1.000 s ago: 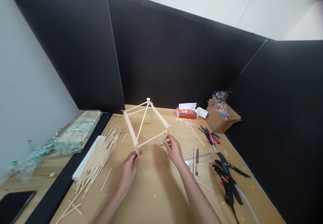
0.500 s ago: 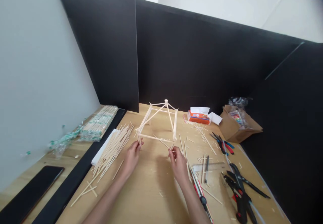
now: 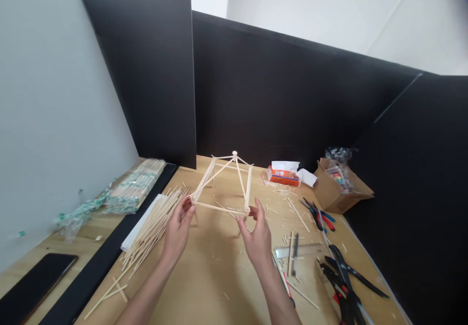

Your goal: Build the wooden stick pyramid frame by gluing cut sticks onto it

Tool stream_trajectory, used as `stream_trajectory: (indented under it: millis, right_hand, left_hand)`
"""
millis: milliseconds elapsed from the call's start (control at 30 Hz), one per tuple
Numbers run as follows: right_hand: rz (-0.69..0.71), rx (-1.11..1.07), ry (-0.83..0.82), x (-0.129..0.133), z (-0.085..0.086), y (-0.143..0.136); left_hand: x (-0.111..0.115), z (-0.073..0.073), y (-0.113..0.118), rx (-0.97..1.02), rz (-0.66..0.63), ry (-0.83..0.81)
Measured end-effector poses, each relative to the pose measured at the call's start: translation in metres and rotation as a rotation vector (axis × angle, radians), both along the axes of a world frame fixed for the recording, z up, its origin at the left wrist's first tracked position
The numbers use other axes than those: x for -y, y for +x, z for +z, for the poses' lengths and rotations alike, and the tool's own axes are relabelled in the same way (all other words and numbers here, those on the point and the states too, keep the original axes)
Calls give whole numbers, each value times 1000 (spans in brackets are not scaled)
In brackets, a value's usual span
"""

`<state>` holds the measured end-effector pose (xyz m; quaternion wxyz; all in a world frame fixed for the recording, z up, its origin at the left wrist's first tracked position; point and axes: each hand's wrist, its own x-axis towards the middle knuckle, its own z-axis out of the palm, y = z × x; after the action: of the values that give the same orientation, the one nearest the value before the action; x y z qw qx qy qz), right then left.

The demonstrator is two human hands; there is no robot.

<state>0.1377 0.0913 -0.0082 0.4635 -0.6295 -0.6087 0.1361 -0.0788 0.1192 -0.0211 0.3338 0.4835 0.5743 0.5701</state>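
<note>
A model frame of thin wooden sticks (image 3: 219,209) stands in front of me, with a square top on legs and slanting sticks that meet at a peak. My left hand (image 3: 177,232) grips its near left top corner between thumb and fingers. At the near right top corner, my right hand (image 3: 258,239) holds the frame the same way. The near legs hang below my hands; whether their ends touch the table is hard to see. Fingertips behind both corners are partly hidden.
Loose sticks (image 3: 157,227) lie on white paper at left, beside packaged sticks (image 3: 137,183) and a phone (image 3: 38,281). At right are tissues (image 3: 284,174), a cardboard box (image 3: 341,195), pliers (image 3: 317,213), a ruler (image 3: 310,250), a pen (image 3: 296,254) and black cutters (image 3: 345,286). Black panels (image 3: 274,91) stand behind.
Both hands have shifted from the near legs up to the top corners of the stick frame. The frame sits a little closer to me, and the camera view has tilted slightly.
</note>
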Motion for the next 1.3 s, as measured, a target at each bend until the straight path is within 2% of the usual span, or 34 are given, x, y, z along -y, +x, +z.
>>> stream_trajectory:
  millis: [200,600,833,1067,1200,1300]
  right_hand:
    - [46,-77,-57,-5,8,0]
    - [41,-118,-90,-12,16,10]
    - [43,-100,-101,-14,14,14]
    - [50,-83,-36,-14,13,15]
    - [76,-87,-96,-13,15,18]
    - [147,-134,-134,-6,16,23]
  left_hand:
    - [-9,2,0,32,3,-52]
    - [-31,1,-5,119,-32,0]
    - [-30,-2,-1,187,-51,58]
    - [-29,4,3,240,-92,93]
    - [-30,2,1,261,-88,60]
    - [-31,-3,1,278,-83,43]
